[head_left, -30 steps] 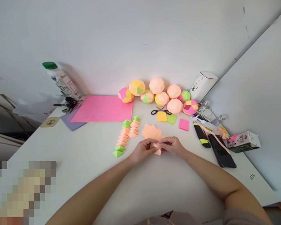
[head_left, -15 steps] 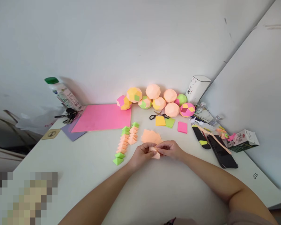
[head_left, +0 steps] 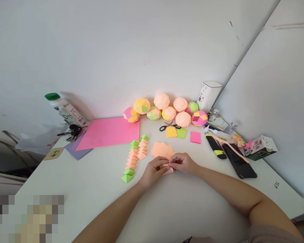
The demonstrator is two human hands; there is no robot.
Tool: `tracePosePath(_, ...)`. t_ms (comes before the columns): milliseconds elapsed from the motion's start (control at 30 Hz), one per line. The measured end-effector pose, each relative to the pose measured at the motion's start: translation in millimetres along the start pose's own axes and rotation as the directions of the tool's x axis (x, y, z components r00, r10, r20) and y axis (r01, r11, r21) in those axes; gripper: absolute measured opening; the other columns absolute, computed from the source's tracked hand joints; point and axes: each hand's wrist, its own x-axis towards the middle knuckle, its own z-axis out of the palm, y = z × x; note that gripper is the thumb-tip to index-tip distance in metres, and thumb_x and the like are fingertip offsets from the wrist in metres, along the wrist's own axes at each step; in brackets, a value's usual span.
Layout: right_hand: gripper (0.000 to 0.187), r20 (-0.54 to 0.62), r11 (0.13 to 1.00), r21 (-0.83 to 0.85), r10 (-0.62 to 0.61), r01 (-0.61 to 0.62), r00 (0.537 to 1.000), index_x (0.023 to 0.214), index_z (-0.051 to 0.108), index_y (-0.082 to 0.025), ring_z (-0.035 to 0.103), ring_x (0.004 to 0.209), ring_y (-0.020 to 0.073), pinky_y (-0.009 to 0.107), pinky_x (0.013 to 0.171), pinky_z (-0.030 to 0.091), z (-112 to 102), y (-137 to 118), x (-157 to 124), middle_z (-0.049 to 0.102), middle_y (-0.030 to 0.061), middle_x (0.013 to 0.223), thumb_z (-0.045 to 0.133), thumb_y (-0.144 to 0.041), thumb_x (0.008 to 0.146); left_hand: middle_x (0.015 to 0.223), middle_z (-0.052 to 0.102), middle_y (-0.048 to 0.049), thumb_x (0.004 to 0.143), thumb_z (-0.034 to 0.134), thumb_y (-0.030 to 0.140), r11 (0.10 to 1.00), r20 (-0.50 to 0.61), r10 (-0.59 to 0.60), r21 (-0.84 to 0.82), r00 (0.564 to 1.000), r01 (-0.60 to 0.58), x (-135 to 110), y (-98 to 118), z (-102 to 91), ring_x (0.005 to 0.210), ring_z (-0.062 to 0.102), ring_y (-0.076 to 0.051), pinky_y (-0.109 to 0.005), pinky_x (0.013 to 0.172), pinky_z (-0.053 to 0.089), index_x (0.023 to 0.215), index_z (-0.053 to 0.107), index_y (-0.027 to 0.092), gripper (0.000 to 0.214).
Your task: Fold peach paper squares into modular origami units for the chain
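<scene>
Just below the middle of the view from my head, my left hand (head_left: 153, 172) and right hand (head_left: 184, 163) meet at a small piece of peach paper (head_left: 169, 170). Both hands are pinched narrow, and they hold the paper between them. My fingers (head_left: 159, 161) hide part of it, so I can't tell just how it is folded.

Right above my hands, a pile of loose peach sheets (head_left: 161, 149) lies on the white counter (head_left: 192, 206). To the left of the pile are two rows of little folded papers. The long row (head_left: 132, 157) has green at both ends and peach in between. The short row (head_left: 142, 149) is green at the top and peach below.

Higher up, a bit right of the middle, open scissors (head_left: 170, 124) lie by a yellow pad (head_left: 171, 132) and a green pad (head_left: 182, 133). A pink pad (head_left: 195, 137) sits apart, to their right. Above the scissors, paper balls (head_left: 161, 101) are bunched together. Some are all peach, and others mix colors.

On the left side of the frame, a big flat pink board (head_left: 108, 134) lies partly on a purple sheet (head_left: 78, 152), near keys (head_left: 74, 128) and a green-capped bottle (head_left: 69, 110). On the right side, I see a dark phone (head_left: 238, 161) and a small box (head_left: 262, 147).
</scene>
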Motion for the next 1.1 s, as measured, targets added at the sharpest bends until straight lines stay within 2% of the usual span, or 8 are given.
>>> tracePosePath(100,0.019,0.002,0.999,-0.035,-0.033,0.033,0.999,0.082,0.059,-0.016,0.057,0.057,0.0104,0.023,0.051,0.045,1.1,-4.3,-1.2,0.061,0.0004,0.070,0.066,-0.033,0.076,0.093,0.063,-0.0062,0.080,0.059,0.028,1.000,-0.044,-0.011,0.009,0.999,0.011,-0.7,-1.2,1.0,0.080,0.057,-0.017,-0.028,0.069,0.045,0.093,0.069,0.020,0.018)
tracePosePath(233,0.020,0.025,0.978,-0.165,-0.122,0.124,0.992,0.084,0.061,-0.016,0.053,0.057,0.0099,0.022,0.051,0.043,3.5,-7.0,-1.2,0.060,0.0015,0.071,0.066,-0.033,0.076,0.085,0.065,-0.0059,0.081,0.058,0.033,0.999,-0.084,-0.032,-0.002,0.996,0.032,-1.6,1.6,1.9,0.079,0.057,-0.017,-0.029,0.070,0.045,0.088,0.069,0.017,0.020)
tracePosePath(400,0.016,-0.024,0.899,-0.307,-0.334,0.311,0.942,0.075,0.062,-0.016,0.054,0.061,0.0122,0.024,0.050,0.044,6.6,-2.9,1.8,0.060,0.0056,0.076,0.063,-0.032,0.077,0.084,0.066,-0.0061,0.083,0.056,0.033,1.000,-0.062,-0.024,-0.017,0.998,0.023,-1.5,5.5,2.0,0.080,0.058,-0.018,-0.030,0.072,0.046,0.091,0.070,0.018,0.022)
tracePosePath(500,0.013,-0.030,0.874,-0.336,-0.383,0.351,0.923,0.073,0.062,-0.016,0.054,0.061,0.0125,0.023,0.049,0.044,7.3,-1.5,2.1,0.059,0.0063,0.075,0.061,-0.028,0.079,0.085,0.064,-0.0060,0.083,0.055,0.031,1.000,-0.059,0.010,0.008,0.998,-0.010,-1.2,4.1,1.4,0.079,0.057,-0.017,-0.030,0.071,0.046,0.094,0.070,0.020,0.022)
tracePosePath(633,0.008,-0.037,0.876,-0.338,-0.377,0.344,0.925,0.073,0.061,-0.016,0.053,0.060,0.0119,0.023,0.048,0.043,7.0,-3.7,1.0,0.059,0.0065,0.077,0.060,-0.023,0.077,0.083,0.060,-0.0053,0.082,0.055,0.030,0.999,-0.063,0.044,0.028,0.997,-0.042,-0.7,-0.2,0.9,0.075,0.056,-0.015,-0.028,0.067,0.045,0.095,0.070,0.021,0.021)
tracePosePath(800,0.010,-0.042,0.916,-0.302,-0.290,0.264,0.956,0.072,0.061,-0.016,0.052,0.059,0.0108,0.022,0.049,0.042,4.8,-4.9,0.0,0.060,0.0050,0.076,0.060,-0.024,0.078,0.084,0.061,-0.0051,0.083,0.055,0.029,0.999,-0.040,0.053,-0.008,0.998,-0.053,-1.2,-1.7,1.0,0.076,0.056,-0.015,-0.027,0.066,0.045,0.095,0.070,0.022,0.021)
tracePosePath(1100,0.015,-0.040,0.960,-0.221,-0.185,0.172,0.982,0.071,0.057,-0.016,0.053,0.053,0.0094,0.023,0.048,0.044,5.4,-7.5,-2.1,0.059,0.0030,0.074,0.060,-0.028,0.079,0.080,0.059,-0.0051,0.082,0.056,0.031,1.000,-0.041,-0.012,-0.010,0.999,0.011,-2.5,8.0,0.5,0.076,0.056,-0.015,-0.027,0.067,0.046,0.090,0.073,0.023,0.020)
